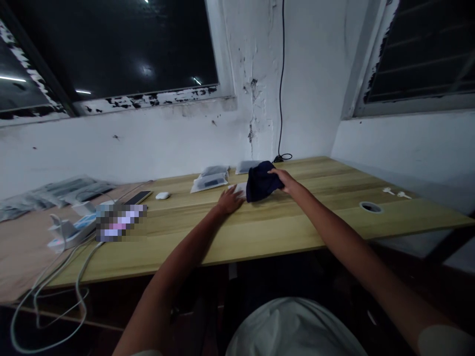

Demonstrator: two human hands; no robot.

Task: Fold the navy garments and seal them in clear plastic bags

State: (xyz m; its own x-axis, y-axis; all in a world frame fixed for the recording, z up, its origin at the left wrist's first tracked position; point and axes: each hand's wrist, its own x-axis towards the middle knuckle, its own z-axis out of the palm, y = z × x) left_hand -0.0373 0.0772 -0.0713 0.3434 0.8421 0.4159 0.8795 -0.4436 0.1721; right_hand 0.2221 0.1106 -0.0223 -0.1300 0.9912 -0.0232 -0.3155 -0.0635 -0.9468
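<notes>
A dark navy piece of cloth (262, 182) is bunched up over the tabletop. My right hand (282, 179) grips its right side, thumb and fingers closed on the fabric. Left of the cloth, my left hand (230, 199) lies flat with fingers spread, on or against a whitish, see-through packet (242, 188). The cloth hides the right part of that packet, so I cannot tell whether it reaches inside.
Frosted packets (210, 182) lie behind my left hand, and another packet (247, 166) is near the wall. To the left are an earbud case (162, 196), a phone (139, 198), a power strip (76, 231) and loose cables. Keys (396, 193) and a round table hole (371, 207) are right.
</notes>
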